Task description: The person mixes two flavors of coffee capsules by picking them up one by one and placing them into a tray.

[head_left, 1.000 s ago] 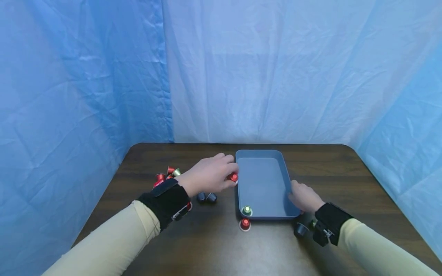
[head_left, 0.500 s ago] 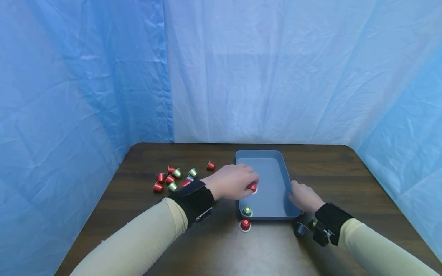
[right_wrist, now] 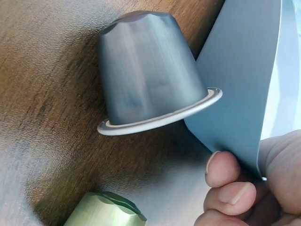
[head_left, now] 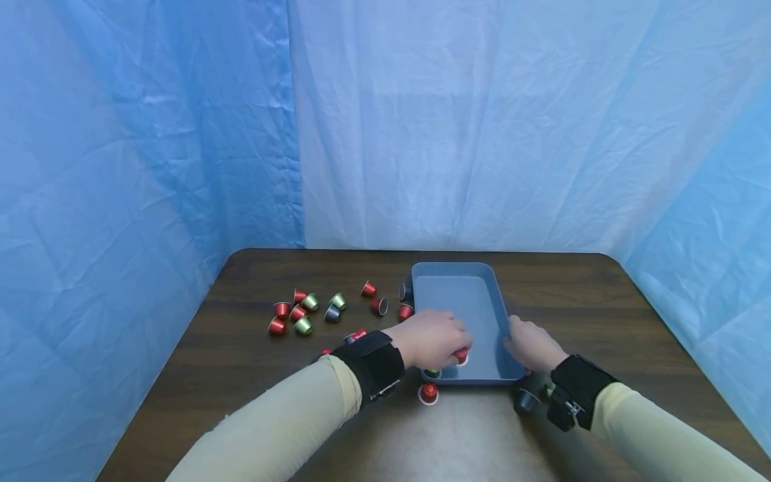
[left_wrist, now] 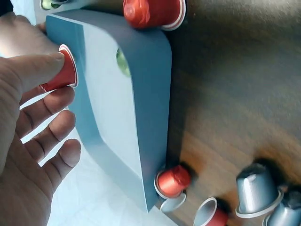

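Thumb and forefinger of my left hand (head_left: 430, 338) pinch a red coffee capsule (left_wrist: 65, 73) over the near part of the blue-grey tray (head_left: 454, 288). The other left fingers are spread in the left wrist view. My right hand (head_left: 533, 343) grips the tray's right wall, thumb inside and fingers outside, as the right wrist view shows. A green capsule (left_wrist: 123, 61) sits in the tray's near left corner, mostly hidden by the left hand in the head view. A second red capsule (head_left: 429, 393) stands upright just in front of the tray.
Beside my right hand lie a dark grey capsule (right_wrist: 148, 70) and a green capsule (right_wrist: 106, 209). Left of the tray are scattered red capsules (head_left: 277, 326), green ones (head_left: 303, 326) and dark ones (head_left: 332, 313). Blue curtains (head_left: 482, 134) hang behind the wooden table (head_left: 560, 288).
My left hand has carried the red capsule rightward and nearer, from the tray's left edge to above its near part. The right hand has stayed on the tray.
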A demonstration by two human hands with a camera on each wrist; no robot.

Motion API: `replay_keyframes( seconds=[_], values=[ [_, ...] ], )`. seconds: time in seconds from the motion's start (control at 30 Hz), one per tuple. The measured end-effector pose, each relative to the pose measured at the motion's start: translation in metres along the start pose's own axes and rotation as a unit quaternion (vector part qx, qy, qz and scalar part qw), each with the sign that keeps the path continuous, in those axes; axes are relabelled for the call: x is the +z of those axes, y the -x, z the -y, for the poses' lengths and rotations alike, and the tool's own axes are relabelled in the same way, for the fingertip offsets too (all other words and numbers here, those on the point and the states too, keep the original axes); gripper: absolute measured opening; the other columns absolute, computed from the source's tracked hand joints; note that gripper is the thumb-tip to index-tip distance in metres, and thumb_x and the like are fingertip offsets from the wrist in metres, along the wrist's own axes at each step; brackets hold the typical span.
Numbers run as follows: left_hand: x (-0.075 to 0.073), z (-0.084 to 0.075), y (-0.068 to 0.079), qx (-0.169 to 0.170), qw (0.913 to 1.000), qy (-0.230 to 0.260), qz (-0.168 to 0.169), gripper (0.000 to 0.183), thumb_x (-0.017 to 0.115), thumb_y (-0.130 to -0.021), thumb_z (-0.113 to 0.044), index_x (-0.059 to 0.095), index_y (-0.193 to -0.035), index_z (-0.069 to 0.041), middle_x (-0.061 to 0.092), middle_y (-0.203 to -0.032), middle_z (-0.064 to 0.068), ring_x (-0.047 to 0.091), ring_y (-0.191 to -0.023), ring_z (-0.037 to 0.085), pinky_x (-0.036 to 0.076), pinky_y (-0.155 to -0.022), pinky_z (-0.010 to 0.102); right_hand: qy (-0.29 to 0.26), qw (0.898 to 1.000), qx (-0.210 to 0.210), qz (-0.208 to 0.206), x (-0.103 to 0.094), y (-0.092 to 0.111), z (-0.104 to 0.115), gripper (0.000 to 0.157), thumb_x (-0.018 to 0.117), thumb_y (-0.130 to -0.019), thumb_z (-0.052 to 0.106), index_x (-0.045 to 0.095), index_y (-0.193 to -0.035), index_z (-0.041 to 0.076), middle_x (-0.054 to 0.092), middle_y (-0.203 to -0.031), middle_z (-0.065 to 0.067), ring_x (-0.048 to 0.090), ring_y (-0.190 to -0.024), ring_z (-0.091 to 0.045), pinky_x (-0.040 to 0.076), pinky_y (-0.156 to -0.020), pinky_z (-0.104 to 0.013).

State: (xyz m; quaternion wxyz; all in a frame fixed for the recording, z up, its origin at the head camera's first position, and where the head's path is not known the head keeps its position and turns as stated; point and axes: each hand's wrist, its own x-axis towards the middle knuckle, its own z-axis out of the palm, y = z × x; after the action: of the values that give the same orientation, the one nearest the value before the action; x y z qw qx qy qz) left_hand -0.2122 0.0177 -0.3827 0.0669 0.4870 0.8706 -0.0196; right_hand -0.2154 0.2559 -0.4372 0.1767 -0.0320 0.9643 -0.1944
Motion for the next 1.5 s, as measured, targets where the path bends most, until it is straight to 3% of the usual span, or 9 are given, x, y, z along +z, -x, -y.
replay_keyframes(
  seconds=[0.23, 0.47, 0.77, 1.07, 1.5],
  values=[
    [0.013, -0.004, -0.011, 0.010, 0.9992, -0.037, 0.006, 0.023, 0.074, -0.095, -0.036, 0.073, -0.116, -0.026, 0.067, -0.100, -0.010, 0.055, -0.091, 0.009, 0.045, -0.075, 0.021, -0.001, 1.000, -0.005, -0.003, 0.000, 0.001, 0.000, 0.031, 0.052, -0.103, 0.009, 0.047, -0.124, -0.014, 0.060, -0.088, -0.016, 0.062, -0.061, -0.020, 0.051, -0.055, -0.034],
    [0.023, -0.008, -0.014, 0.011, 0.9960, -0.082, 0.036, 0.031, 0.076, -0.093, -0.038, 0.072, -0.122, -0.029, 0.068, -0.110, -0.009, 0.056, -0.098, 0.010, 0.047, -0.078, 0.023, 0.000, 1.000, -0.004, -0.003, 0.001, 0.000, -0.001, 0.030, 0.051, -0.103, 0.008, 0.048, -0.122, -0.014, 0.061, -0.088, -0.017, 0.063, -0.064, -0.020, 0.053, -0.056, -0.034],
    [0.034, -0.008, -0.013, 0.021, 0.9959, -0.076, 0.045, 0.027, 0.079, -0.091, -0.035, 0.074, -0.117, -0.030, 0.069, -0.110, -0.010, 0.056, -0.105, 0.010, 0.046, -0.086, 0.025, -0.003, 1.000, -0.006, -0.005, 0.000, 0.002, 0.000, 0.030, 0.051, -0.102, 0.007, 0.048, -0.122, -0.014, 0.062, -0.089, -0.017, 0.063, -0.066, -0.020, 0.054, -0.057, -0.035],
    [0.033, -0.009, -0.009, 0.021, 0.9934, -0.098, 0.057, 0.026, 0.077, -0.092, -0.036, 0.075, -0.117, -0.030, 0.070, -0.111, -0.011, 0.055, -0.105, 0.010, 0.044, -0.087, 0.026, 0.000, 1.000, -0.005, -0.003, 0.000, 0.001, -0.001, 0.030, 0.051, -0.103, 0.007, 0.048, -0.123, -0.015, 0.062, -0.091, -0.018, 0.064, -0.068, -0.021, 0.055, -0.059, -0.036],
    [0.021, -0.005, -0.001, 0.017, 0.9956, -0.065, 0.065, 0.036, 0.078, -0.092, -0.033, 0.072, -0.126, -0.028, 0.069, -0.116, -0.009, 0.055, -0.105, 0.012, 0.046, -0.089, 0.027, 0.005, 1.000, -0.011, -0.009, 0.001, 0.000, -0.002, 0.027, 0.051, -0.102, 0.007, 0.049, -0.119, -0.014, 0.061, -0.086, -0.016, 0.063, -0.066, -0.020, 0.053, -0.057, -0.035]
  ],
)
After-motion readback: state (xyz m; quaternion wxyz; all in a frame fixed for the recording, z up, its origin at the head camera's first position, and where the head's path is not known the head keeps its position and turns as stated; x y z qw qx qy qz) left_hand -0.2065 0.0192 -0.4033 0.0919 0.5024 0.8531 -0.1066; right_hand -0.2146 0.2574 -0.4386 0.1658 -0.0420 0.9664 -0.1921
